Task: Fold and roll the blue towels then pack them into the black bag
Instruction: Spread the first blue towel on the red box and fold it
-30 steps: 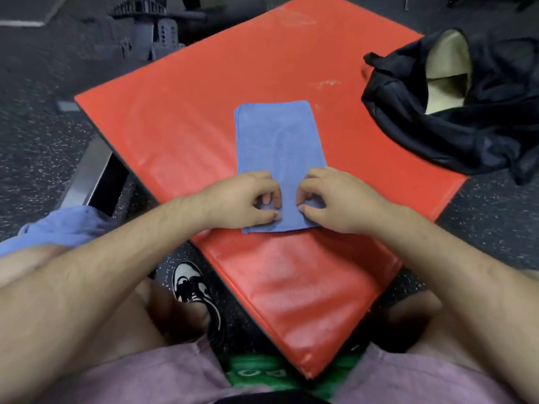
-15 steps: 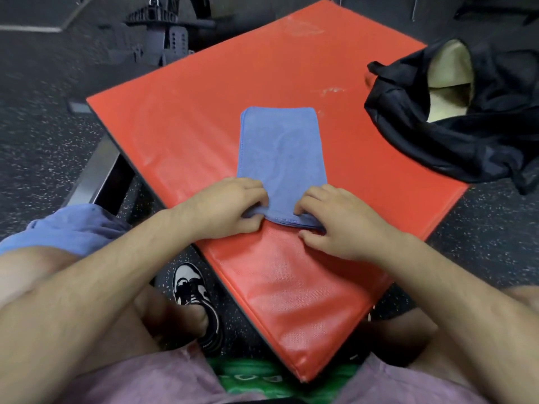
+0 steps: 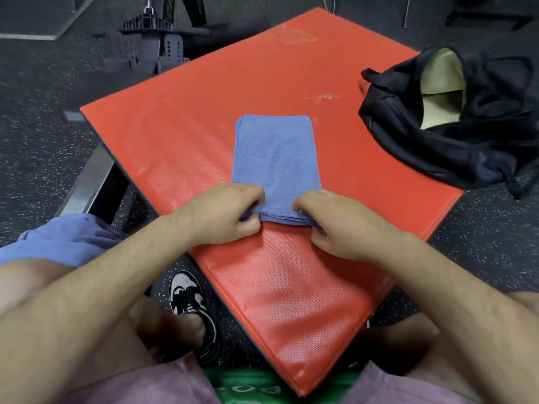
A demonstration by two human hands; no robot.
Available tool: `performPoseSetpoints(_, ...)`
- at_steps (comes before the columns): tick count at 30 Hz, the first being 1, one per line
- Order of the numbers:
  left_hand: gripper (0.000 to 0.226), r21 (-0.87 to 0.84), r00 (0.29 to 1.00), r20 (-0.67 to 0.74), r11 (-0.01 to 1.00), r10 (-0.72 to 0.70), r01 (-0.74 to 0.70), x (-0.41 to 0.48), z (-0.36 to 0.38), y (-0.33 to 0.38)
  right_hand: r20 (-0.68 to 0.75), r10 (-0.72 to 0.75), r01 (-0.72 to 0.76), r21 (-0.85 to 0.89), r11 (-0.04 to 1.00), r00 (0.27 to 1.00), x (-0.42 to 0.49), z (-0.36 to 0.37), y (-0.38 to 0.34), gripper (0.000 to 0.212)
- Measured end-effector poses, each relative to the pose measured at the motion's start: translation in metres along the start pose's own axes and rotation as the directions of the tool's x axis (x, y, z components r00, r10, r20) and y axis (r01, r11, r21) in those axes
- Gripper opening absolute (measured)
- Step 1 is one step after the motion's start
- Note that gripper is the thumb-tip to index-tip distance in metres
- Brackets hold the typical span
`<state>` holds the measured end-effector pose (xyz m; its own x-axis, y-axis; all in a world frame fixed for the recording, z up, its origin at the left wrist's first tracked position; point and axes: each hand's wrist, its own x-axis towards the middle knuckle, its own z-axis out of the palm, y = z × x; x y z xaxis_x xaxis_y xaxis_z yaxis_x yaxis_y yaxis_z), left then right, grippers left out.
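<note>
A gym: speckled rubber floor [image 3: 43, 158], a weight machine [image 3: 157, 45] at far left, a red padded surface [image 3: 189, 118].

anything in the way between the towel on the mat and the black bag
Nothing visible. Only bare red mat lies between the blue towel and the black bag. The left hand and right hand pinch the towel's near end.

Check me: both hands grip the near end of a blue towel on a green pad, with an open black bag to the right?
Not quite. The head view shows the pad is red, not green. The left hand and right hand do grip the near end of the blue towel, and the black bag lies open to the right.
</note>
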<state>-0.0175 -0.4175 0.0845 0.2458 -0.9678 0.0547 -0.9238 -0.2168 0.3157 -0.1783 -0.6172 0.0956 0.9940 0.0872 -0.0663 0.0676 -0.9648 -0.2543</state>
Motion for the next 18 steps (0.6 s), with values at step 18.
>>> performPoseSetpoints(18, 0.013, -0.195, 0.999, 0.032, 0.981, -0.011, 0.017, -0.014, -0.011, -0.005, -0.108, -0.003, 0.023, 0.180, 0.983, 0.994, -0.004, -0.004, 0.021, 0.023)
